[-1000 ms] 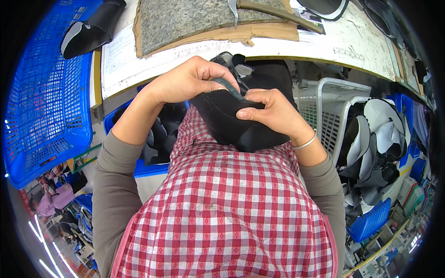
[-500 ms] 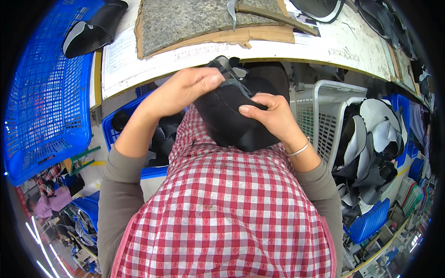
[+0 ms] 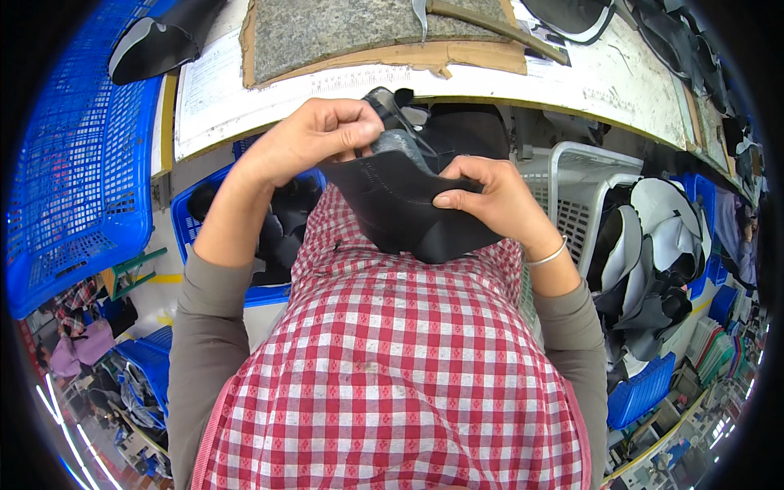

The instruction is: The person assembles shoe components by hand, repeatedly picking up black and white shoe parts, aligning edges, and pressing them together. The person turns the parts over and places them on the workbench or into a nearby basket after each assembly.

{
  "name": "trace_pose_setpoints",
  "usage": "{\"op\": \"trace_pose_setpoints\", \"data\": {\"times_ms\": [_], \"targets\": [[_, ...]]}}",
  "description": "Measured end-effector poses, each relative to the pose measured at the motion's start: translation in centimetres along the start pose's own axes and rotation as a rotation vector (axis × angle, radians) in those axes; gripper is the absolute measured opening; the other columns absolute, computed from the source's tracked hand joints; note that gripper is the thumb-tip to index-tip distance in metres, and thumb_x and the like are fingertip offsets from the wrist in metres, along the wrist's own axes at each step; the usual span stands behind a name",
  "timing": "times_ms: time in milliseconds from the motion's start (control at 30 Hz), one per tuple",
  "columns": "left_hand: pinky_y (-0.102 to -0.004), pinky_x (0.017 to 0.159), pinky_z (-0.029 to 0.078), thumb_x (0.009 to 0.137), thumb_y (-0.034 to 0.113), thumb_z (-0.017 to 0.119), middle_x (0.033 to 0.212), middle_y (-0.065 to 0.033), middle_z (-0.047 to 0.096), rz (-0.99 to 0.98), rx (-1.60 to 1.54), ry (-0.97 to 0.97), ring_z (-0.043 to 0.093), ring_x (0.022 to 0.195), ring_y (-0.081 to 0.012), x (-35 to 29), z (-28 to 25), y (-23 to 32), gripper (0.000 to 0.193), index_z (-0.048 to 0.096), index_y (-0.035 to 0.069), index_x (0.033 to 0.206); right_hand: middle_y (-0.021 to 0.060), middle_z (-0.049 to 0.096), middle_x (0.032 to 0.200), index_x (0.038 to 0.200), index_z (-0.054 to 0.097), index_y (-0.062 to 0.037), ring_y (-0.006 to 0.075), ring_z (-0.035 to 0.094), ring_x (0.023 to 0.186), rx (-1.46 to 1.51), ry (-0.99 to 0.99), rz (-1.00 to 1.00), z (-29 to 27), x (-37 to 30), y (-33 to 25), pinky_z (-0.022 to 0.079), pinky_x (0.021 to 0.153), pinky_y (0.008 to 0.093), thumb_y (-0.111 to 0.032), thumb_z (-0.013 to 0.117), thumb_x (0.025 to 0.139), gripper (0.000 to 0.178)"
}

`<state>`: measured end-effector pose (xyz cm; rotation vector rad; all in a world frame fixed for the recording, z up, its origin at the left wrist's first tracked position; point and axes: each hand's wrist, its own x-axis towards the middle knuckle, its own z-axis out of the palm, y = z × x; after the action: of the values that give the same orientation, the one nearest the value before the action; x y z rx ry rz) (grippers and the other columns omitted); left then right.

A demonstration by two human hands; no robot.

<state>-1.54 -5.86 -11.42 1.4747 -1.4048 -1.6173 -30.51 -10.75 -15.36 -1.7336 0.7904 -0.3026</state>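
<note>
A black, soft shoe upper (image 3: 400, 214) with a stitched line along its edge hangs over my lap, in front of the red checked apron. My right hand (image 3: 494, 200) grips its right edge, thumb on the outer face and fingers behind. At the upper left edge, my left hand (image 3: 331, 135) is closed in a pinch, with its fingertips partly hidden behind the rim. Between the two hands the opening shows a greyish inner lining (image 3: 400, 145). Just past the left fingertips a black strap-like part (image 3: 384, 104) sticks up.
Ahead is a white worktable (image 3: 220, 98) bearing a stone slab (image 3: 327, 37) on cardboard and a hammer (image 3: 498, 33). Blue baskets (image 3: 90, 220) stand at left, one low basket (image 3: 265, 296) holding black pieces. At right, a white crate (image 3: 600, 155) adjoins piled black-and-white uppers (image 3: 645, 245).
My left hand has shifted slightly left and up, its fingers now curled at the rim. The upper's edge has turned outward and more lining shows. My right hand has moved a little right and down.
</note>
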Motion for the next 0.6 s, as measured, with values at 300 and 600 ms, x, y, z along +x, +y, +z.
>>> {"op": "trace_pose_setpoints", "data": {"times_ms": [300, 600], "targets": [[-0.0343, 0.096, 0.055, 0.084, -0.003, 0.075, 0.109, -0.0133, 0.075, 0.246, 0.45, -0.574, 0.071, 0.104, -0.0217, 4.0, -1.2, 4.2, 0.031, 0.073, -0.002, 0.115, 0.0065, 0.069, 0.083, 0.093, 0.073, -0.0039, 0.0187, 0.064, 0.072, 0.036, 0.04, -0.21, 1.4, 0.4, -0.4, 0.05, 0.066, 0.0315, -0.017, 0.085, 0.083, 0.021], [-0.0308, 0.092, 0.055, 0.086, -0.003, 0.074, 0.101, -0.0093, 0.077, 0.164, 0.178, -0.469, 0.071, 0.095, -0.0168, 4.6, -0.6, 2.0, 0.022, 0.076, -0.002, 0.108, 0.0077, 0.069, 0.08, 0.092, 0.073, -0.0042, 0.0196, 0.064, 0.067, 0.017, 0.078, -0.183, 1.1, 0.4, -0.2, 0.049, 0.061, 0.0322, -0.018, 0.087, 0.081, 0.022]]}}
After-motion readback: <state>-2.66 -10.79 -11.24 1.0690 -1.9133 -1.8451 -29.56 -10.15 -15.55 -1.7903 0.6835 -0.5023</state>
